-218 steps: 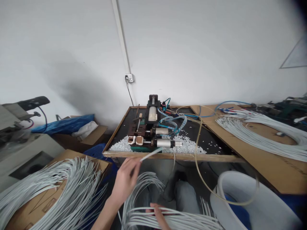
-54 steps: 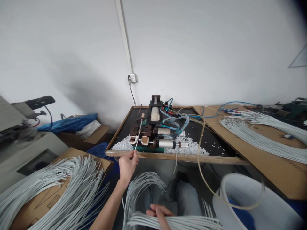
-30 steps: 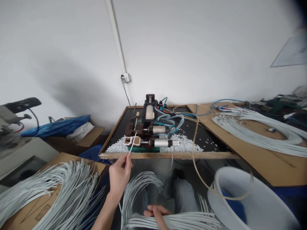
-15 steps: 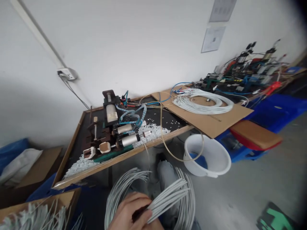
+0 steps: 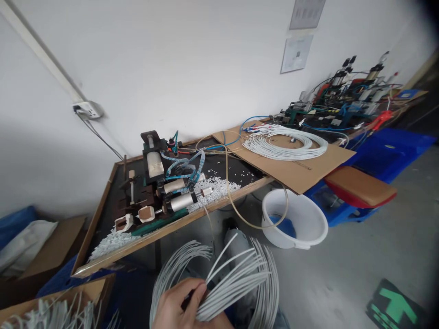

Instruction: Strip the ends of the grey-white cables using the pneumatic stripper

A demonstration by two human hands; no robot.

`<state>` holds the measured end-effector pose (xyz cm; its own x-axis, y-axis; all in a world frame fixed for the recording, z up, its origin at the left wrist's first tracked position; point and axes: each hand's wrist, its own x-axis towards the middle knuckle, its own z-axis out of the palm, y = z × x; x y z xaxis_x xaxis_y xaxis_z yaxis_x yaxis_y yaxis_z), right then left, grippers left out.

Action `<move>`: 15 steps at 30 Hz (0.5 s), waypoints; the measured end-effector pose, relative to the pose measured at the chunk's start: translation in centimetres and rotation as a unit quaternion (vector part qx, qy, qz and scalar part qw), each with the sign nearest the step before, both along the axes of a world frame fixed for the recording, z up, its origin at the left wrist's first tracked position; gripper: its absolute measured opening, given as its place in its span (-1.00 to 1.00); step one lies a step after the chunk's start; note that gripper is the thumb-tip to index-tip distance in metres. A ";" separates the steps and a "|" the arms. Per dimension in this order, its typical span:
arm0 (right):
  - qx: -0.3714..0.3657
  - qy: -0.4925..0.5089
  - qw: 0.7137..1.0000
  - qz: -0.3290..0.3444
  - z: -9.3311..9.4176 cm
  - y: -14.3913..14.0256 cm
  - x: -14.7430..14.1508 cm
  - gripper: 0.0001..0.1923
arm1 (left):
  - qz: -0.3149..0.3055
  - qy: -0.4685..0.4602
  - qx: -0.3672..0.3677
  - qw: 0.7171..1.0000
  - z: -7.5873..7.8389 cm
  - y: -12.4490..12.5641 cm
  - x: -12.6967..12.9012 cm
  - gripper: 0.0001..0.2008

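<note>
My left hand [image 5: 178,304] is at the bottom centre, thumb and fingers pinched on a few white wires [image 5: 221,257] that stand apart from the rest. Beside and below it, my right hand [image 5: 219,321] shows only in part, closed under the thicker bundle of white wires [image 5: 236,283]. The cut ends of this bundle fan out to the upper right. Long loops of the wires [image 5: 166,274] curve down on both sides of my hands, over my legs. Most of my right hand's fingers are hidden by the bundle and my left hand.
A wood-edged bench [image 5: 212,205] carries a pneumatic fixture [image 5: 171,192] and heaps of small white pieces [image 5: 219,189]. On cardboard [image 5: 291,178] lies a coil of wires [image 5: 308,151]. Nearby are a white bucket [image 5: 308,228], a stool [image 5: 360,185] and a box of wires [image 5: 99,292].
My left hand has shifted slightly left and now pinches a few wires, which stand up apart from the bundle. The bundle's ends are more spread. The view has turned slightly.
</note>
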<state>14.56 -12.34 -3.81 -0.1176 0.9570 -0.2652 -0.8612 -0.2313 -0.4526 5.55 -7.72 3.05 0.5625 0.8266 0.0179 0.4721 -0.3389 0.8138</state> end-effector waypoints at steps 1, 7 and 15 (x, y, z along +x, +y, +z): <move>-0.003 -0.004 1.000 -0.002 -0.1 0.0 -0.1 -0.81 | 0.012 0.000 -0.009 1.000 0.0 -0.1 0.0 -0.73; -0.008 -0.109 0.994 -0.019 -0.2 -0.3 -0.6 -0.82 | 0.162 -0.115 -0.046 0.979 0.1 -0.3 -0.2 -0.71; -0.031 -0.381 0.923 0.038 0.7 -2.3 0.5 -0.43 | 0.326 -0.387 -0.070 0.860 2.0 3.7 -4.3 -0.69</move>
<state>15.08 -14.68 -3.14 0.0595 0.9338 -0.3529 -0.2787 -0.3239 -0.9041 1.24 -4.07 5.01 -0.1570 0.9861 0.0538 -0.1767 -0.0817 0.9809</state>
